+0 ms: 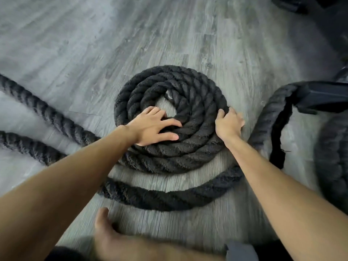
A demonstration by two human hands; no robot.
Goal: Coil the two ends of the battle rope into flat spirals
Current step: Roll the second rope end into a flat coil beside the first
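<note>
A thick black battle rope lies on the grey floor, one end wound into a flat spiral (188, 87) of about three turns in the middle of the view. My left hand (154, 127) rests flat on the spiral's near-left turns, fingers spread. At the spiral's right edge, my right hand (228, 124) is cupped against the outer turn. From there the loose rope (169, 196) curves around the near side of the spiral. Two more stretches of rope (49, 113) run off to the left.
A dark machine base (323, 97) stands at the right with rope looping around it. Another dark rope mass (333, 159) lies at the far right edge. My bare foot and leg (107, 236) are at the bottom on the wood-look floor (75, 44).
</note>
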